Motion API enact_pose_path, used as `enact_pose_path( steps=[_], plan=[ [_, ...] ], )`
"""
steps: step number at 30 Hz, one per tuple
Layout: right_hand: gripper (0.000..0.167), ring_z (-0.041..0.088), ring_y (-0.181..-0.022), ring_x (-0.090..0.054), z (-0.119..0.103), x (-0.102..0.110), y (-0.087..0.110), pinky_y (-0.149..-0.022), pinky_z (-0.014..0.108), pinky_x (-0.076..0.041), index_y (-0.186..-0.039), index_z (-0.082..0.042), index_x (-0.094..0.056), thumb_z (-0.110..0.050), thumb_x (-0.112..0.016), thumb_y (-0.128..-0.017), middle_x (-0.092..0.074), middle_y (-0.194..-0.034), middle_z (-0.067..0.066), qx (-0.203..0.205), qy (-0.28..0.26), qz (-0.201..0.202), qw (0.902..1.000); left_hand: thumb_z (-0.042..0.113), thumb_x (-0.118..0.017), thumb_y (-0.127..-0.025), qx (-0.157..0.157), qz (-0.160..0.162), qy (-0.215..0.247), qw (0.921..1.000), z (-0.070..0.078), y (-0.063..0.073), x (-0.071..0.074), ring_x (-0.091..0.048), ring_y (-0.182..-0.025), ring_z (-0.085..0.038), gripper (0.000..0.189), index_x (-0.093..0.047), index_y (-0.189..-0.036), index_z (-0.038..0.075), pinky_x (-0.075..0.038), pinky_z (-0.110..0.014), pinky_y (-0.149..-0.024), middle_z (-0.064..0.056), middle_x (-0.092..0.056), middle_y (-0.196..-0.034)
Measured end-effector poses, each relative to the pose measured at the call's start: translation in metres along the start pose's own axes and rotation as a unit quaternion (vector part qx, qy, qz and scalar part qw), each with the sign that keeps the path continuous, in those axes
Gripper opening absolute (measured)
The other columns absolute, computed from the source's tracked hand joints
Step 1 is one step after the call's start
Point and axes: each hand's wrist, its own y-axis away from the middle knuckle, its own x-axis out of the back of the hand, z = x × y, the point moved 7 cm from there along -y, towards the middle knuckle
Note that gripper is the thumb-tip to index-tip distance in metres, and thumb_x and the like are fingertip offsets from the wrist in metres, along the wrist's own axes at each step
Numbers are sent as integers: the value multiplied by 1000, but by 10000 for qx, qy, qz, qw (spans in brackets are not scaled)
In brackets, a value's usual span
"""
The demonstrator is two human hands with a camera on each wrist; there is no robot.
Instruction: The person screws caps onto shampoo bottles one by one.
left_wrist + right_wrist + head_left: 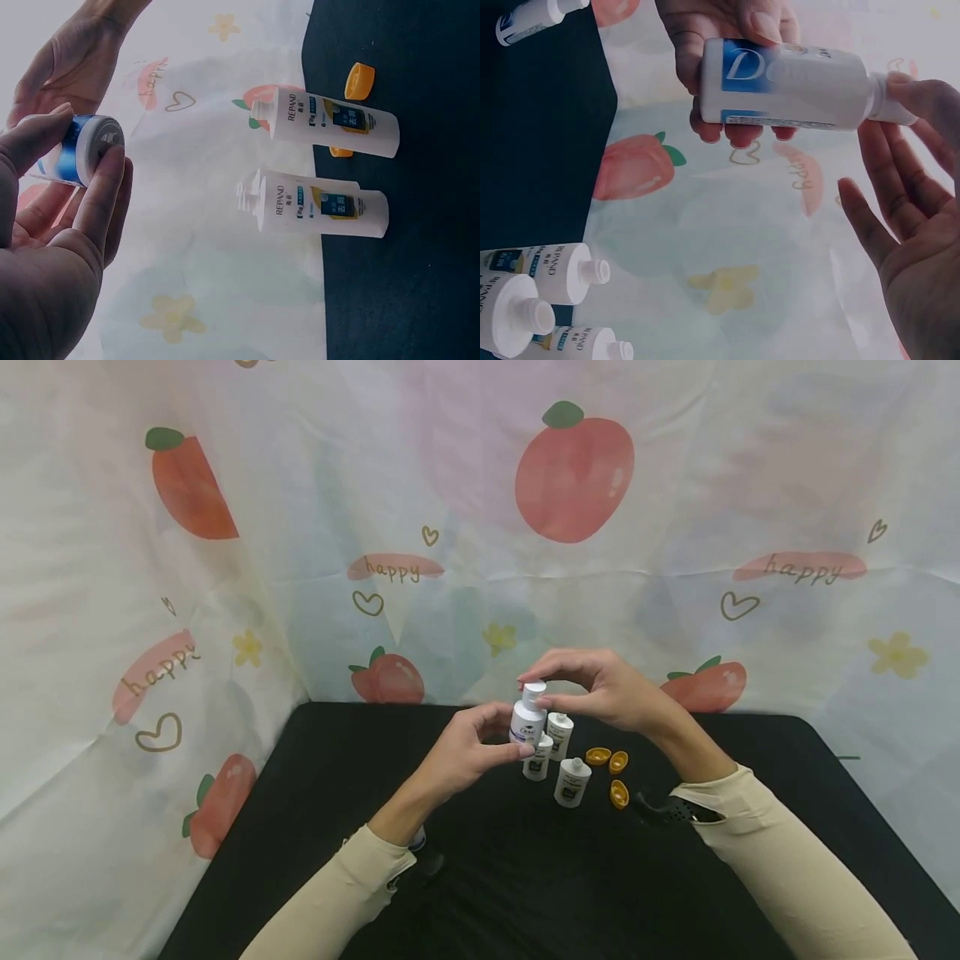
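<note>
A white bottle with a blue label (795, 82), marked Dove, is held up above the table's far part. My left hand (480, 739) grips its body, fingers on one side and thumb on the other. With thumb and fingertips, my right hand (603, 685) pinches the white cap (889, 99) at the bottle's top. In the left wrist view the bottle's base (105, 146) faces the camera, with left fingers around it. Close below and beside the hands stand three white REPAND bottles (572, 782), their narrow necks showing.
Several small orange oval pieces (597, 756) lie right of the REPAND bottles on the black table (525, 893). Another white and blue bottle (529, 21) stands nearer, mostly hidden behind my left wrist in the head view. A printed cloth (465, 485) hangs behind the table.
</note>
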Motion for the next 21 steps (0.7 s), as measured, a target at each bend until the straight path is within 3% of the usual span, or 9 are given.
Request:
enact_pose_path(
  steps=[9, 21],
  plan=[
    [39, 21, -103, -66, 5, -4, 0, -94, 31, -54, -119, -9, -69, 10, -74, -86, -65, -111, 6, -58, 25, 352, 9994, 13, -77, -92, 139, 88, 140, 9998, -5, 2, -2, -65, -113, -24, 39, -64, -128, 6, -52, -46, -98, -11, -68, -120],
    [38, 20, -102, -62, 3, -3, 4, -88, 30, -53, -125, -5, -69, 10, -69, -91, -69, -116, 5, -24, 47, 105, 9999, 13, -78, -91, 81, 208, 156, 9996, -6, 7, 1, -65, -109, -21, 39, -65, -128, 8, -49, -51, -101, -8, -69, -117]
  ],
)
